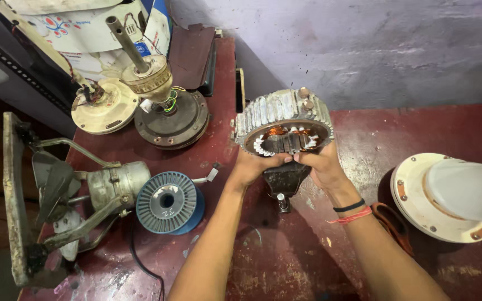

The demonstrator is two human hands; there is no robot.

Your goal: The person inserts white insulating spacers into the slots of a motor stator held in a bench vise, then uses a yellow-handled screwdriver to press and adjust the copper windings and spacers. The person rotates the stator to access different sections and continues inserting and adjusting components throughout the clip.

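Two bare hands grip a round, ribbed grey metal motor stator with copper windings [283,124] above a worn dark-red counter [285,262] in a cluttered repair corner. The left hand [250,166] closes on the stator's lower left rim, and the right hand [322,164], with a black band and a red thread at the wrist, closes on the lower right rim, thumbs meeting at its open face. The stator lies straight ahead of both hands, held off the counter, its axis tilted towards the camera so the windings show inside the ring; neither hand is clearly nearer. Just beneath it stands a dark metal clamp-like block [284,181], partly hidden by the hands. To the left, well apart, lie a blue plastic spool of wire [168,202], a grimy grey exhaust fan in a metal frame [68,192], and two dismantled fan motors with upright shafts [157,97]. To the right sits a cream-white round fan housing [447,195], near an orange-handled tool [393,223] partly hidden behind the right forearm. The counter's surface is scuffed and stained; behind it rises a rough grey plastered wall [364,50].
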